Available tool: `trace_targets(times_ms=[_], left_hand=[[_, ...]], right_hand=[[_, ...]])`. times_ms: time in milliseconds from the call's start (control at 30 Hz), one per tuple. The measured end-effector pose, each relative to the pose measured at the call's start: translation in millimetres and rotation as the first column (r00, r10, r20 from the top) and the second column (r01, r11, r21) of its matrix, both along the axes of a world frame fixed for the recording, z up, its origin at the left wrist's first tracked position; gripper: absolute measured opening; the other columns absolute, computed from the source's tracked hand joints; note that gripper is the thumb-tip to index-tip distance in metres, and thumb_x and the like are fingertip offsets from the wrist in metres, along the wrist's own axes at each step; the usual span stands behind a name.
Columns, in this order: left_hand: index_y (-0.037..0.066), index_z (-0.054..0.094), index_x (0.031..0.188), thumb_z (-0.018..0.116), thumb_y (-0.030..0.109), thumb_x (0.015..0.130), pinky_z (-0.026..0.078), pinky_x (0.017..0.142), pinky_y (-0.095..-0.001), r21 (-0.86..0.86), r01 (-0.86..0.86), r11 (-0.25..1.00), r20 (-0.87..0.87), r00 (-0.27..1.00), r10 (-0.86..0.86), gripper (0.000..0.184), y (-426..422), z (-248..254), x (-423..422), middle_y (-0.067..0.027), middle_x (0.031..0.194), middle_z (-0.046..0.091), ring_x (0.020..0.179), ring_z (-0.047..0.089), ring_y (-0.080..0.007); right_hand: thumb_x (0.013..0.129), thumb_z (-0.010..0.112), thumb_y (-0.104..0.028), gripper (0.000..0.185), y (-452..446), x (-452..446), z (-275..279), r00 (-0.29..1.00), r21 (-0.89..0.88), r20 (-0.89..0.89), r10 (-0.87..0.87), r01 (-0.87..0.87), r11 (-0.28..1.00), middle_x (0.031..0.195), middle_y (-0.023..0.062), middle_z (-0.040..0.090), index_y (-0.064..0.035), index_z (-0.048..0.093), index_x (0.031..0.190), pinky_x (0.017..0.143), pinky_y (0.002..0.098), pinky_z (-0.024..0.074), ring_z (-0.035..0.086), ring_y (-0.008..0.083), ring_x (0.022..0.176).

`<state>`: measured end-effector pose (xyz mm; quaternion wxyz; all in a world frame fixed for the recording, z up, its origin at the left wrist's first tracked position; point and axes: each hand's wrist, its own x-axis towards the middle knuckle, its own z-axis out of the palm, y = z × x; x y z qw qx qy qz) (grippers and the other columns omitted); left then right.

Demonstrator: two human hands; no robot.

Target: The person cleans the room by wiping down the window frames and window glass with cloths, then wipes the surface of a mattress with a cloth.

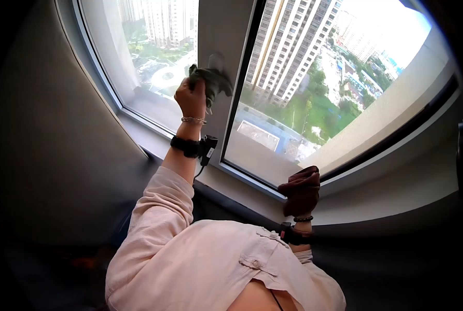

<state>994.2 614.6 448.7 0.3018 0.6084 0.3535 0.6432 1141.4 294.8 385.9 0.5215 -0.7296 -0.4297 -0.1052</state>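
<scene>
Raised in front of the grey upright between two window panes, my left hand [192, 98] is closed on a bunched grey-green cloth [215, 82]. Part of that cloth hangs loose to the right and looks smeared by motion. Behind it a pale handle-like shape [217, 60] shows on the upright. A dark brown cloth [301, 191] wraps over my right hand [303, 213] at the lower edge of the right pane. Its folds hide the fingers, and the cloth's tip reaches the window frame [265, 187].
The left pane [164, 31] and right pane [293, 93] look out on tall buildings and greenery far below. A light sill [242, 197] runs under them. A padded-looking pale panel [70, 145] stands at left. A strapped black device [194, 147] is on my left wrist.
</scene>
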Motion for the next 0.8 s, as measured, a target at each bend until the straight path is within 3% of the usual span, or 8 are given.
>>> trace_targets(times_ms=[100,167,200,233,267,533,667,800], left_hand=[[0.002,0.061,0.081,0.063,0.016,0.074,0.043,0.05,-0.0242,-0.29,0.598,0.748,0.566,0.737,-0.37,0.015,37,-72,1,-0.0028,0.069,0.06,0.056,0.053,-0.0091],[0.006,0.057,0.077,0.066,0.014,0.07,0.044,0.052,-0.0264,-0.347,0.44,0.828,0.267,0.893,-0.362,0.014,16,-66,1,-0.0025,0.073,0.056,0.065,0.055,-0.014],[0.007,0.056,0.077,0.064,0.015,0.072,0.045,0.055,-0.0274,0.115,0.1,0.988,-0.26,0.963,-0.068,0.012,26,-58,1,-0.0051,0.071,0.056,0.065,0.056,-0.0185],[0.009,0.055,0.077,0.063,0.015,0.073,0.047,0.058,-0.0284,0.642,-0.031,0.766,-0.498,0.744,0.446,0.011,17,-36,-6,-0.0076,0.068,0.055,0.065,0.056,-0.023],[0.011,0.054,0.069,0.06,0.015,0.075,0.045,0.053,-0.0291,0.712,-0.235,0.661,-0.32,0.73,0.604,0.009,1,-4,1,-0.0071,0.064,0.053,0.06,0.053,-0.0268],[0.003,0.059,0.083,0.062,0.016,0.071,0.049,0.056,-0.0375,0.353,-0.052,0.934,0.076,0.997,0.027,0.018,-31,-21,19,-0.0151,0.066,0.061,0.059,0.059,-0.0336],[-0.001,0.059,0.076,0.062,0.013,0.068,0.047,0.058,-0.0391,0.04,0.146,0.989,-0.394,0.912,-0.119,0.017,-43,-72,-5,-0.0204,0.068,0.058,0.065,0.057,-0.0377],[0.002,0.061,0.08,0.055,0.011,0.068,0.047,0.065,-0.0366,-0.222,0.266,0.938,-0.398,0.853,-0.336,0.017,-81,-143,-23,-0.0189,0.074,0.061,0.075,0.059,-0.0337]], right_hand=[[0.046,0.056,0.01,0.021,0,-16,20,0.968,0.158,-0.216,0.131,-0.097,0.983,0.061,0.0028,0.043,-0.0077,0.045,0.05,0.048,0.0254,0.0378,0.046,0.0151,0.057],[0.045,0.058,0.012,0.026,-3,-12,12,0.954,0.166,-0.289,0.081,-0.033,0.985,0.06,0.0025,0.044,-0.0071,0.043,0.053,0.048,0.0245,0.0389,0.046,0.0147,0.058],[0.044,0.058,0.013,0.027,-3,-11,11,0.962,0.125,-0.272,0.009,0.026,0.992,0.06,0.0022,0.044,-0.0072,0.042,0.053,0.049,0.0241,0.039,0.046,0.0147,0.059],[0.044,0.058,0.014,0.028,-3,-10,10,0.965,0.084,-0.254,-0.062,0.086,0.993,0.059,0.0019,0.044,-0.0073,0.042,0.052,0.049,0.0237,0.0391,0.046,0.0148,0.06],[0.044,0.057,0.014,0.027,-4,-2,0,0.991,0.16,-0.118,0.056,-0.036,0.987,0.058,0.0017,0.044,-0.0077,0.042,0.051,0.049,0.0236,0.0392,0.046,0.0149,0.06],[0.061,0.054,0.006,0.015,12,10,-15,0.989,0.246,0.147,-0.001,-0.036,0.969,0.065,0.0033,0.054,-0.0084,0.05,0.06,0.053,0.0235,0.0417,0.053,0.0152,0.063],[0.083,0.048,-0.009,0.012,3,-3,35,0.849,0.485,-0.403,0.341,-0.118,0.867,0.074,0.0038,0.053,-0.007,0.052,0.071,0.05,0.0184,0.042,0.052,0.0114,0.062],[0.086,0.041,-0.009,0.015,22,51,107,0.977,0.819,-0.091,0.194,-0.037,0.573,0.063,0.0033,0.05,-0.0059,0.048,0.073,0.048,0.0198,0.0413,0.049,0.0117,0.056]])
